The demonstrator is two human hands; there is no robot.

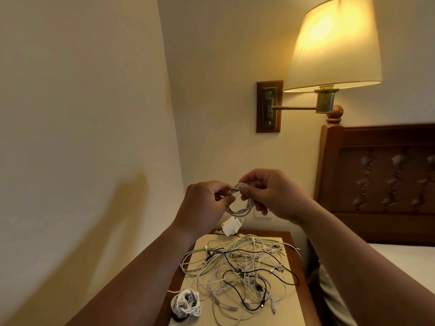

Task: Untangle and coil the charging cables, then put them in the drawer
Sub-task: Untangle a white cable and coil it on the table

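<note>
My left hand (207, 203) and right hand (270, 194) both pinched the coil (238, 211), held above the tabletop (302, 297). Risk: a slack pinch would let loops spring apart, falling into the tangle (240, 267).

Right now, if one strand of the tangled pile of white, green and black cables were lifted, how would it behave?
Likely floppy: the tangled pile of white, green and black cables lies in limp loops. Its strands cross repeatedly, so neighbours would probably drag along.
</note>
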